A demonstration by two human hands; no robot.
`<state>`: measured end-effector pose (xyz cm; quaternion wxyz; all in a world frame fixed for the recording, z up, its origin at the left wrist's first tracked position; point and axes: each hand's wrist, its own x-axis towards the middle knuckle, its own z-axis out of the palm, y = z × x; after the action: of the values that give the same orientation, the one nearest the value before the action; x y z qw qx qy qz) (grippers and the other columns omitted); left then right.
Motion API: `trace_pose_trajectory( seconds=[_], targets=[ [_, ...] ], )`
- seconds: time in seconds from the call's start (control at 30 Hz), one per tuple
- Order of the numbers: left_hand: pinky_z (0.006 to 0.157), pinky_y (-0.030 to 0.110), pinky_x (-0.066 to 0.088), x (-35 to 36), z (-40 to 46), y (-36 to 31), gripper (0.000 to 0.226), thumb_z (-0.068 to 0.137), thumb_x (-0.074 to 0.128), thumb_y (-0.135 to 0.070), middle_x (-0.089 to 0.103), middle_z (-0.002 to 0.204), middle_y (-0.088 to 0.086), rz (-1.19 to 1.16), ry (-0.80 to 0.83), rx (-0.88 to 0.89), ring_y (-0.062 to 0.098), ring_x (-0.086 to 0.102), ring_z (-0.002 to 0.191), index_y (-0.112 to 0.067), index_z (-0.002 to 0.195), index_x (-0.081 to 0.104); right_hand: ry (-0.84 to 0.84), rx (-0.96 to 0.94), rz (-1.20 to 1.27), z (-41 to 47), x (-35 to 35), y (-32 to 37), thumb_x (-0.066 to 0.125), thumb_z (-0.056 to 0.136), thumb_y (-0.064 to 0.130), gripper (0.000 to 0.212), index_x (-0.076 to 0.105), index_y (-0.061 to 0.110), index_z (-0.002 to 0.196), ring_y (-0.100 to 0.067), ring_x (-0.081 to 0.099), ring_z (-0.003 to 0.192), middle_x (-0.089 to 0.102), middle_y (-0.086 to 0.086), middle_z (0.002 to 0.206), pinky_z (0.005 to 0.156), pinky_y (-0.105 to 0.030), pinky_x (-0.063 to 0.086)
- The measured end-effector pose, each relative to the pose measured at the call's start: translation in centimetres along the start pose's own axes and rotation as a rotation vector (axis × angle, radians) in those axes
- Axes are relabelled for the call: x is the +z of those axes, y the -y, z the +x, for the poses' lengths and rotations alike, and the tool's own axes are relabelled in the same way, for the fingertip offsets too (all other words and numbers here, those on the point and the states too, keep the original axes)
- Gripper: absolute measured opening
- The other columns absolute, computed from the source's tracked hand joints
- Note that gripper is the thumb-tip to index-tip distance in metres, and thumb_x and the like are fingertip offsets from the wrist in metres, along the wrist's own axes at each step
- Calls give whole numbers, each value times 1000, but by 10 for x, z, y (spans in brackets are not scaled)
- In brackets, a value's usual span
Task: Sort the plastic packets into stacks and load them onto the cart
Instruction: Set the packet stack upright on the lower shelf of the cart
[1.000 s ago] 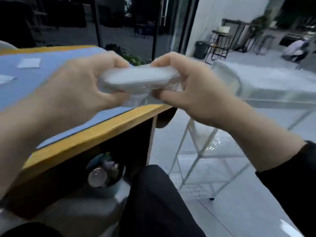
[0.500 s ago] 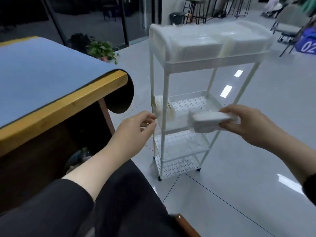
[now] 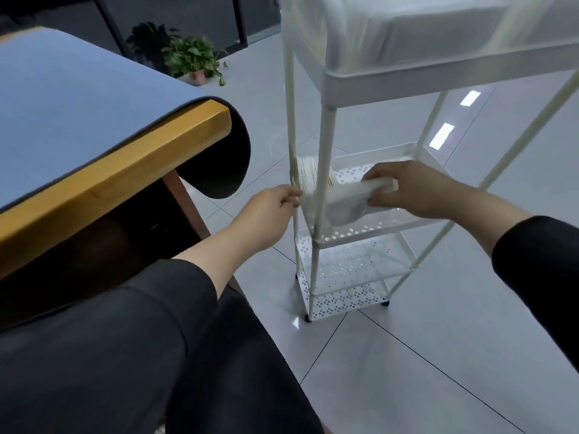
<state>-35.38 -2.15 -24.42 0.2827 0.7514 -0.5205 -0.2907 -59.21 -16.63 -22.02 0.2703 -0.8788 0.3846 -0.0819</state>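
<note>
Table at left, blue mat on top, mat edge curling over the corner. Left hand at the cart front-left post, fingers curled narrow against it; can't tell if the grip really closes on it. Right hand grip closed on a stack of plastic packets, over the middle shelf. Top shelf is loaded with more packets.
</note>
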Motion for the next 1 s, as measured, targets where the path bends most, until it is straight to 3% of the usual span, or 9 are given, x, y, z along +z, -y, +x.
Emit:
trace_pose_trajectory(
  seconds=[0.2, 0.3, 0.43, 0.6, 0.73, 0.87, 1.0],
  targets=[
    [82, 31, 56, 16, 17, 6, 38, 106, 37, -18, 70, 115, -6, -90, 43, -7, 14, 66, 104, -30, 135, 59, 88, -8, 57, 19, 17, -8, 77, 85, 31, 22, 68, 37, 104, -2, 60, 96, 68, 17, 101, 82, -19, 45],
    [75, 27, 49, 19, 18, 11, 32, 106, 42, -28, 70, 113, -7, -96, 60, 0, 11, 65, 103, -34, 132, 60, 83, -17, 75, 24, 26, -12, 79, 84, 26, 27, 67, 36, 106, -5, 60, 100, 67, 17, 106, 87, -25, 46],
    [76, 25, 45, 21, 15, 12, 28, 104, 49, -39, 66, 103, -14, -36, 15, 48, 6, 62, 96, -37, 127, 65, 26, -47, 78, 26, 38, -20, 80, 83, 22, 36, 64, 32, 112, -1, 54, 103, 57, 16, 113, 90, -20, 42],
    [77, 21, 49, 25, 18, 9, 11, 99, 62, -33, 61, 97, -17, 18, -21, 148, 8, 62, 93, -37, 104, 71, -66, -74, 23, 24, 55, -29, 81, 82, 28, 53, 57, 26, 129, -7, 49, 112, 50, 13, 124, 93, -27, 40],
    [72, 14, 47, 27, 28, 11, 13, 94, 70, -28, 63, 90, -17, -55, -16, 126, 8, 61, 85, -36, 101, 76, -67, -84, 7, 21, 59, -30, 83, 80, 37, 70, 49, 27, 141, -8, 43, 124, 45, 11, 136, 98, -23, 33],
    [80, 27, 52, 29, 32, 10, 17, 93, 71, -19, 68, 87, -10, -111, -31, 112, 16, 63, 84, -34, 96, 77, -85, -102, -18, 16, 58, -33, 83, 78, 41, 77, 46, 28, 144, -11, 38, 131, 43, 9, 142, 102, -22, 27],
    [64, 10, 44, 27, 31, 10, 16, 93, 71, -18, 59, 70, -20, -122, -38, 113, 2, 55, 68, -33, 91, 76, -113, -120, -62, 13, 56, -33, 82, 79, 44, 76, 46, 29, 144, -10, 35, 130, 41, 10, 145, 102, -21, 25]
  ],
)
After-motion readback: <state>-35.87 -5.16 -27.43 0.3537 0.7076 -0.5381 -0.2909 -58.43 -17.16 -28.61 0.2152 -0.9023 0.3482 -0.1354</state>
